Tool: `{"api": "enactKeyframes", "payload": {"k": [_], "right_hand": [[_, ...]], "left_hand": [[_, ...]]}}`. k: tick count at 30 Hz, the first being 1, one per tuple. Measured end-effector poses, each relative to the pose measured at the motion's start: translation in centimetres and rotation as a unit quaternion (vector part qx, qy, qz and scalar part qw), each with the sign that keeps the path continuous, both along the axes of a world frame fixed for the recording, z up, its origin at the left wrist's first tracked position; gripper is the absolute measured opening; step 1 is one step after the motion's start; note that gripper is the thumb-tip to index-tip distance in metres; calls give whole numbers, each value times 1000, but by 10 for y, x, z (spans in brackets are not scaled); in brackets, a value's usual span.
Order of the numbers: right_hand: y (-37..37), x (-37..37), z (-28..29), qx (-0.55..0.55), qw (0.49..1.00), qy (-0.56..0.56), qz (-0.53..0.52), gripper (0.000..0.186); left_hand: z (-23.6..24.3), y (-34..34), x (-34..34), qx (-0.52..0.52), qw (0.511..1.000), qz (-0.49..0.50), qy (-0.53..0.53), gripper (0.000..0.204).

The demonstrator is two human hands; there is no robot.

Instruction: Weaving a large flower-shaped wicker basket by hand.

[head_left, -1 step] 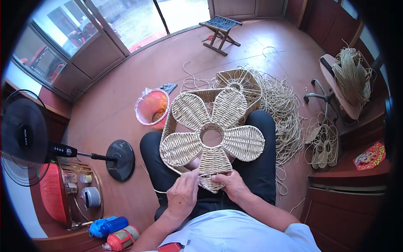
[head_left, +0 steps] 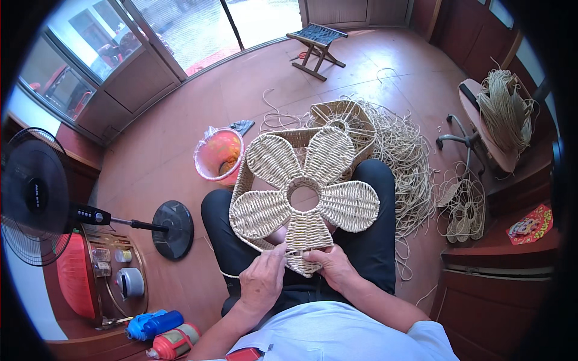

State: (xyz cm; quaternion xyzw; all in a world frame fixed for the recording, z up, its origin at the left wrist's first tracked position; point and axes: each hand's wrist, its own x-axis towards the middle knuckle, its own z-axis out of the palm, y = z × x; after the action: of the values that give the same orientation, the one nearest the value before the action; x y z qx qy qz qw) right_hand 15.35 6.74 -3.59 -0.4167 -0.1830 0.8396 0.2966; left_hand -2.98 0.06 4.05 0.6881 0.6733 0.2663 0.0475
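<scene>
A flower-shaped piece (head_left: 290,157) woven from pale cord rests over my lap, five petals around a round central hole. Its rim has a deep woven side wall at the far left. On the nearest petal (head_left: 307,231), a gap shows between the woven rows, with bare ribs crossing it. My right hand (head_left: 334,265) grips that petal's right edge, thumb on top and fingers mostly hidden beneath. At the petal's left edge my left hand (head_left: 263,275) is closed in a pinch. A loose cord (head_left: 227,275) runs in from the left to this hand; its end is hidden.
Beyond my right knee lie a heap of loose cord (head_left: 409,168) and another woven frame (head_left: 343,114). A pink bin (head_left: 218,155) stands left of the flower. Farther left is a black fan (head_left: 37,195). A chair (head_left: 494,129) at right bears a cord bundle. A folding stool (head_left: 316,48) stands ahead.
</scene>
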Motion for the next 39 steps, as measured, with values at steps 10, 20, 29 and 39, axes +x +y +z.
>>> {"api": "enactKeyframes", "payload": {"k": [10, 20, 29, 39], "right_hand": [[5, 0, 3, -24, 1000, 7, 16, 39], [-8, -1, -9, 29, 997, 42, -65, 55], [7, 10, -9, 11, 991, 132, 24, 60], [-1, 18, -4, 48, 995, 86, 23, 73]], "left_hand": [[-7, 7, 2, -87, 994, -67, -24, 17], [-5, 16, 4, -62, 993, -73, -64, 16], [-3, 24, 9, -60, 990, -111, -63, 21], [-4, 43, 4, -109, 971, -209, 26, 19]]}}
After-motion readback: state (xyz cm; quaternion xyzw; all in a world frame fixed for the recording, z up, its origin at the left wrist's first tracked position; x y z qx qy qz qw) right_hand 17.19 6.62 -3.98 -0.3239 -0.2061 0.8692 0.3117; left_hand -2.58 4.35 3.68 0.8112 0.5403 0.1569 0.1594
